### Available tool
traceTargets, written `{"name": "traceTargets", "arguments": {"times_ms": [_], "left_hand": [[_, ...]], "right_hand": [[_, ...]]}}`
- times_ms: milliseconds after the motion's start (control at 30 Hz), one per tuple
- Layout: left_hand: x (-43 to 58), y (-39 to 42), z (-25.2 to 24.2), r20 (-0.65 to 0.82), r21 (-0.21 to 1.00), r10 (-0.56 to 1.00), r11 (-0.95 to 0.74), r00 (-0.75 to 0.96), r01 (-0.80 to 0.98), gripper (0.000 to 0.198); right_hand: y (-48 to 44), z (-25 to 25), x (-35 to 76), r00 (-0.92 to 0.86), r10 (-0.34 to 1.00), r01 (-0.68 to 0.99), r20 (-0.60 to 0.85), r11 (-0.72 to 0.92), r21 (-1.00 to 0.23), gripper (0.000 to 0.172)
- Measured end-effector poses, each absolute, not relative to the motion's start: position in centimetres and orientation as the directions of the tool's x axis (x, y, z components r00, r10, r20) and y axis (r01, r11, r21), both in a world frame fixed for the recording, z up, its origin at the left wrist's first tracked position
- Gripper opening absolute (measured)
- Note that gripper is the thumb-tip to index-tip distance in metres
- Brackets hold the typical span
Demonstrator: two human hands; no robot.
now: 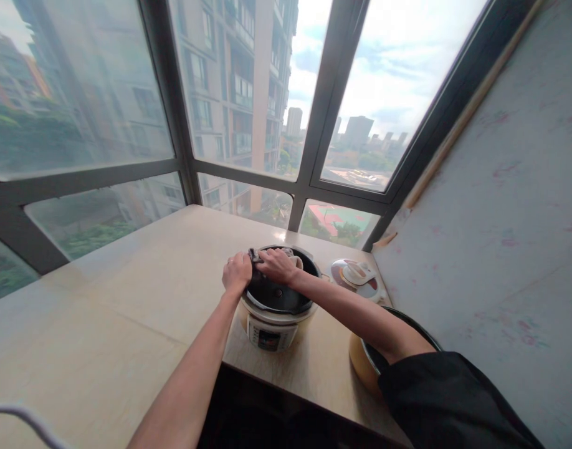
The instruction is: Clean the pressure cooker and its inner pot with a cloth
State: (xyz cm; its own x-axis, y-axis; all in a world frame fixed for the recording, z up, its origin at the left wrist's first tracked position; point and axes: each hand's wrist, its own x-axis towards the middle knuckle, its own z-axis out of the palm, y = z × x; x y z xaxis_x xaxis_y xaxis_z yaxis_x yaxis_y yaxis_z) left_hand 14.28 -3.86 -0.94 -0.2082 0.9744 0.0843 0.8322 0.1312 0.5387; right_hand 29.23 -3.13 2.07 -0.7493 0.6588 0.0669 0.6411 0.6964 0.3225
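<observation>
An electric pressure cooker (271, 318) stands lidless on the counter in front of me, its dark inside showing. My left hand (238, 272) is closed on the left side of its rim. Reaching across the opening, my right hand (277, 265) is closed on a greyish cloth (288, 252) and presses it at the upper left rim. Part of the cloth shows beyond the knuckles, and a dark bunched bit sits between the two hands. The fingers hide most of the cloth.
The cooker's lid (356, 274) lies to the right by the wall (501, 218). A golden pot with a dark rim (361, 368) stands under my right forearm. Windows (248, 93) border the pale counter (127, 312). A white cable (24, 415) crosses the lower left.
</observation>
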Motion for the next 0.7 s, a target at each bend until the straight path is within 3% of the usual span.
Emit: {"name": "traceTargets", "arguments": {"times_ms": [167, 400, 600, 700], "left_hand": [[14.3, -4.1, -0.7, 0.075, 0.553, 0.970, 0.152, -0.230, 0.819, 0.049], [14.5, -3.9, -0.7, 0.027, 0.576, 0.959, 0.217, -0.283, 0.788, 0.053], [14.7, -4.1, -0.5, 0.000, 0.583, 0.948, 0.258, -0.317, 0.770, 0.055], [14.7, -4.1, -0.5, -0.002, 0.586, 0.947, 0.262, -0.322, 0.767, 0.054]], "right_hand": [[-2.9, 1.9, 30.5, -0.727, 0.687, 0.642, -0.023, 0.690, 0.335, 0.037], [-2.5, 1.6, 32.4, -0.548, 0.828, 0.764, -0.116, 0.552, 0.333, 0.031], [-4.8, 2.0, 32.7, -0.377, 0.883, 0.852, -0.281, 0.449, 0.268, 0.022], [-5.0, 2.3, 32.6, -0.337, 0.856, 0.879, -0.392, 0.435, 0.194, 0.028]]}}
